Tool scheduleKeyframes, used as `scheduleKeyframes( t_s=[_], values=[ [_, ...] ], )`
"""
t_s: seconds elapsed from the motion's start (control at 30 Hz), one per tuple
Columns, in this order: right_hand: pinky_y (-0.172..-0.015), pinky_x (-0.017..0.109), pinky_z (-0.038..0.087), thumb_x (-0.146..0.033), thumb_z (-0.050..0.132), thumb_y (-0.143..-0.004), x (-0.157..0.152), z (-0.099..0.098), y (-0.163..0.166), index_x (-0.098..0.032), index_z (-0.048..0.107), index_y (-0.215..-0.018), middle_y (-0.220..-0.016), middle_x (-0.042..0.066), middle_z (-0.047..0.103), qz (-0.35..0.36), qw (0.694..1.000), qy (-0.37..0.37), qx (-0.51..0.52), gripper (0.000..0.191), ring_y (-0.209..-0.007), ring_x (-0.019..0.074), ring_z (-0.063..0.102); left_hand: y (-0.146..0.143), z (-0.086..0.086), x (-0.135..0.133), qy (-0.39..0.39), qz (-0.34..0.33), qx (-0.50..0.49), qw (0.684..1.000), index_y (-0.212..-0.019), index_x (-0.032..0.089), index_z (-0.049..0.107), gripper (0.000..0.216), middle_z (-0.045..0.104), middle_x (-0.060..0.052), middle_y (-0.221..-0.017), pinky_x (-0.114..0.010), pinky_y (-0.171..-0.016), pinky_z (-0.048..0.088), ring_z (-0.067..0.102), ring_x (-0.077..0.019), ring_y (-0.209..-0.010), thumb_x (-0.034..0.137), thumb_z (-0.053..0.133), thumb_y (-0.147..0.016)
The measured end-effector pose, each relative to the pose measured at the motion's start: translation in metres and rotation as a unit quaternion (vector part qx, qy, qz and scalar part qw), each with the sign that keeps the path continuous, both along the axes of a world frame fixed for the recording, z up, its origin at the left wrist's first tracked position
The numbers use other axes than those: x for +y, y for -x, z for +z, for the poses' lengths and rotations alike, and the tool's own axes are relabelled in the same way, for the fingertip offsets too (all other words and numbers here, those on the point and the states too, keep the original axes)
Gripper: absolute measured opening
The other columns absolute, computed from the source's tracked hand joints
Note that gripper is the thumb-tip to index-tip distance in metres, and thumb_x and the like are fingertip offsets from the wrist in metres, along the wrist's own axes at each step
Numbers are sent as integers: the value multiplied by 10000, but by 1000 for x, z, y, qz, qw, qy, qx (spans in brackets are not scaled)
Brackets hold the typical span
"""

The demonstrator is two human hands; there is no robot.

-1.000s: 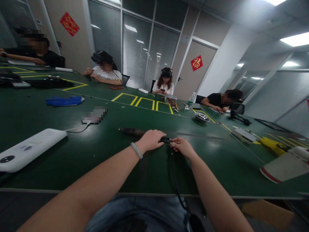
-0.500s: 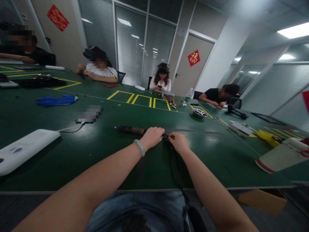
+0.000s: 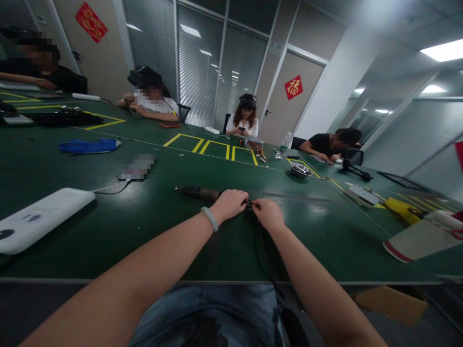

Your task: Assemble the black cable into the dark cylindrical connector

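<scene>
A dark electric screwdriver (image 3: 198,193) lies on the green table (image 3: 152,241), its bit end pointing left. My left hand (image 3: 231,203), with a pale bangle at the wrist, is closed around the rear end of the screwdriver and hides it. Close beside it, my right hand (image 3: 267,212) pinches a small dark plug at that rear end; whether plug and tool are joined cannot be made out. A black cable (image 3: 265,258) runs from below my right fingers over the table's front edge.
To the left are a white power bank (image 3: 47,217), a cabled phone (image 3: 136,167) and a blue glove (image 3: 89,146). A metal bowl (image 3: 301,169) and a bottle (image 3: 284,146) stand farther back. At right sits a white-and-red container (image 3: 415,241). Several people sit across the table.
The view has shifted slightly, so the scene sits a little farther right. Both hands stay at the screwdriver's rear end, with my right fingers slightly nearer my left hand.
</scene>
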State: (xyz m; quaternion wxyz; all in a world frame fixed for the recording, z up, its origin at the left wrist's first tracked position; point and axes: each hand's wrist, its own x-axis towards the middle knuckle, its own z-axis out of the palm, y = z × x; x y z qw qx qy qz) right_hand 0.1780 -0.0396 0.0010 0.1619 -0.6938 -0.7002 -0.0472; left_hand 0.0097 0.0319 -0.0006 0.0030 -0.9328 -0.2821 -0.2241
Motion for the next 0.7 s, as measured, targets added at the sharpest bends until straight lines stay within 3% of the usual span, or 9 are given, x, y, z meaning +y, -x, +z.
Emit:
scheduleKeyframes(
  t_s=[0.7],
  values=[
    [-800,271,419,-262,431,-946,3,-4,5,-216,675,-1017,-953,56,667,43,996,-14,-81,258,-876,177,606,-1,-4,4,-15,-2,-3,1000,-886,181,593,110,653,-57,-921,-314,-785,442,609,-197,-864,259,516,-881]
  ],
)
